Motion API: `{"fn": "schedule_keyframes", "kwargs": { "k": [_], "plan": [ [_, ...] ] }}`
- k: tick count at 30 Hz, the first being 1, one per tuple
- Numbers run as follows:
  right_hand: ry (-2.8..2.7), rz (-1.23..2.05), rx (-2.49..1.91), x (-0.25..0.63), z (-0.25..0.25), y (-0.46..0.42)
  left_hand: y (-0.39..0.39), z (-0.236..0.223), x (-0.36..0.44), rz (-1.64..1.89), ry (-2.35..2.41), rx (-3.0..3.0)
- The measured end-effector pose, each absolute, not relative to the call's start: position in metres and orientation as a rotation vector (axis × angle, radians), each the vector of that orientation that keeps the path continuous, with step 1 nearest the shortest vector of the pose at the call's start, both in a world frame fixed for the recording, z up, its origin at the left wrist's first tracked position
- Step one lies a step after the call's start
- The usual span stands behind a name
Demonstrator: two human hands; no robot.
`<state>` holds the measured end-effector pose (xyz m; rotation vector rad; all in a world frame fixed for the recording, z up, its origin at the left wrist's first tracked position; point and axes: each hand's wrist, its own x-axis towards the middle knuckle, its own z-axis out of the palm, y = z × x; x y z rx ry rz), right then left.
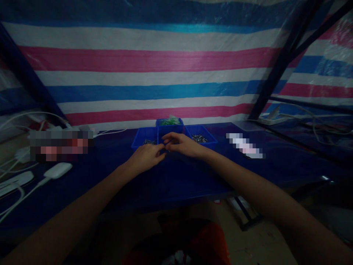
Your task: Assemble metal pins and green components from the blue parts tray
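My left hand (146, 156) and my right hand (184, 145) meet fingertip to fingertip over the blue table, in front of several small blue bins. Fingers and thumb are drawn together on both; whatever they pinch is too small and dark to make out. Just behind my left hand is the left bin (139, 137), which holds small shiny metal pieces (149, 141). More such metal pieces (199, 138) lie in the right bin (209, 133), beyond my right hand. At the back, a bin (170, 128) contains green and clear plastic material (171, 120).
A phone-like object (245, 146), blurred out, lies to the right on the table (165, 184). On the left are white cables, a white adapter (58, 170) and a pixelated item (62, 144). Striped sheeting (165, 60) and dark metal posts (278, 73) enclose the table.
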<state>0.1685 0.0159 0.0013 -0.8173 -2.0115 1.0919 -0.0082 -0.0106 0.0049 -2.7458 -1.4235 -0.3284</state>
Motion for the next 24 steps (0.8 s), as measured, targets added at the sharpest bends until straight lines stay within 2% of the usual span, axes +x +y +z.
{"fn": "schedule_keyframes", "kwargs": {
  "k": [6, 24],
  "plan": [
    [-1.893, 1.294, -0.832, 0.165, 0.004, 0.009, -0.009, 0.004, -0.009, -0.387, -1.416, -2.780],
    [-1.757, 1.368, -0.759, 0.162, 0.007, 0.003, -0.012, 0.006, -0.007, -0.428, -1.402, -2.726]
  ]
}}
